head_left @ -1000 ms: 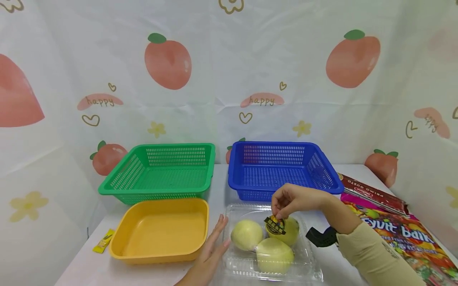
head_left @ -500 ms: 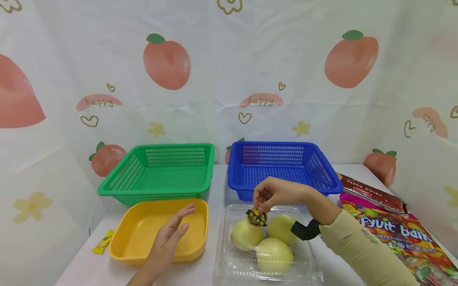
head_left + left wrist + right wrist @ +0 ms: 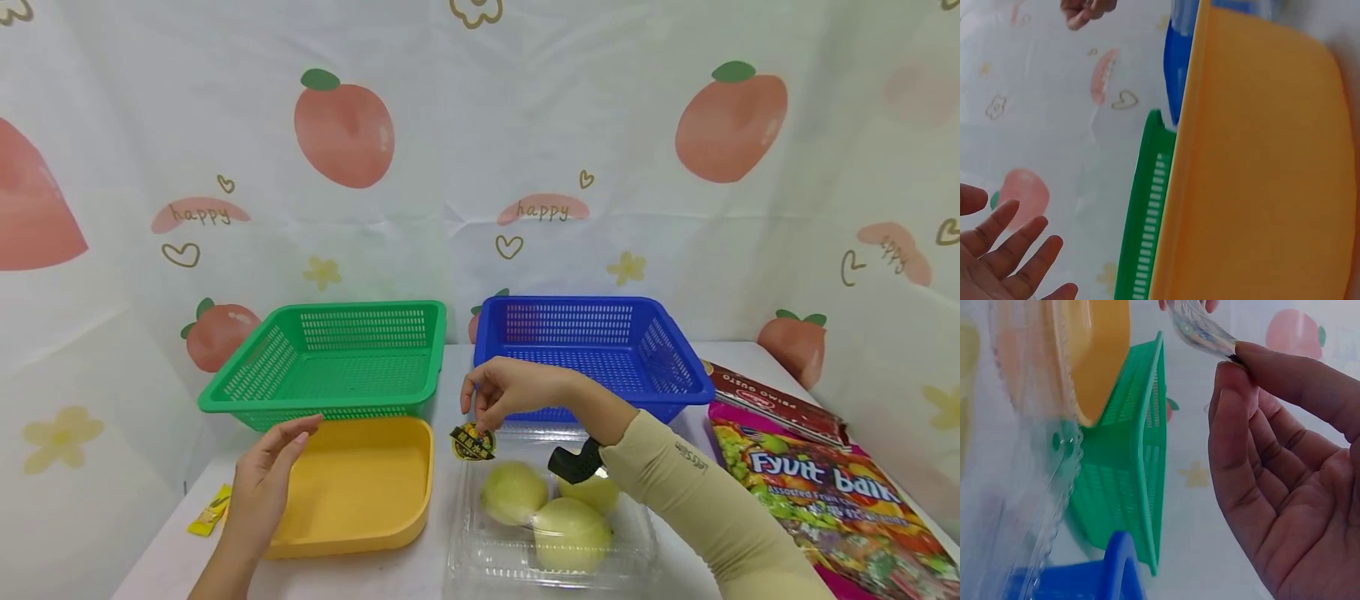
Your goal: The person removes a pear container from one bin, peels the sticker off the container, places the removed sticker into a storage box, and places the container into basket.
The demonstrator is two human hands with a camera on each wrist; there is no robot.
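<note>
Between thumb and index finger, my right hand (image 3: 517,390) pinches a black-and-gold sticker (image 3: 474,442). In the right wrist view the sticker (image 3: 1200,330) shows its pale, shiny, bent back. Hand and sticker are above the far left corner of a clear plastic clamshell box (image 3: 480,554). Inside it lie three pale yellow-green round fruits (image 3: 573,535), one partly hidden by the black wrist strap. My left hand (image 3: 261,483) hovers over the left side of a yellow basin (image 3: 360,492). Its fingers (image 3: 1034,262) are spread and hold nothing.
Behind stand a green basket (image 3: 360,375) and a blue basket (image 3: 577,367). On the right lie a fruit candy bag (image 3: 832,500) and a dark red wafer packet (image 3: 776,402). A small yellow packet (image 3: 210,510) lies left of the basin. A printed curtain (image 3: 450,167) hangs behind.
My right hand has carried the sticker leftward from over the rear right fruit to the box's far left corner. My left hand has left the box's side and moved left over the basin.
</note>
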